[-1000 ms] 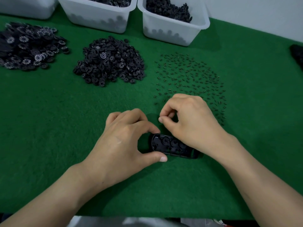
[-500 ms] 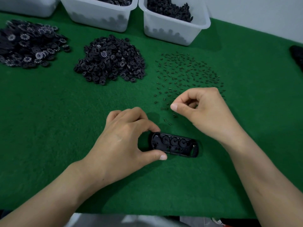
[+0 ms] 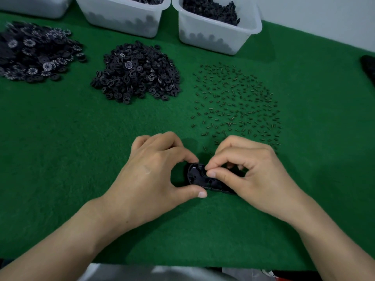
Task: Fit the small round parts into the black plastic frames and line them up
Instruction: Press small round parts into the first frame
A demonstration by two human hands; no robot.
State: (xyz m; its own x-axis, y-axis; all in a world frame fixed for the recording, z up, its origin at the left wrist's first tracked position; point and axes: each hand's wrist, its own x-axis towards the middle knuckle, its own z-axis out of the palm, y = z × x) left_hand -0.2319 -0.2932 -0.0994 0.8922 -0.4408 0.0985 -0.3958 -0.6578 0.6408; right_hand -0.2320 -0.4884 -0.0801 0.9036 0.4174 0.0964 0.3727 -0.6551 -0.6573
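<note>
I am gripping the black frame (image 3: 195,175) with my left hand (image 3: 150,179), my right hand (image 3: 257,179) beside it pinching over the frame, contents indiscernible

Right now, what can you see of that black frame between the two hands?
The frame is an oblong piece of glossy black plastic with a rounded left end, lying on the green felt. Round recesses and small holes show in its uncovered left part. The left hand grips its left end between thumb and forefinger. The right hand covers its right part, thumb and forefinger pinched together just above it; whether they hold anything is unclear.
</note>
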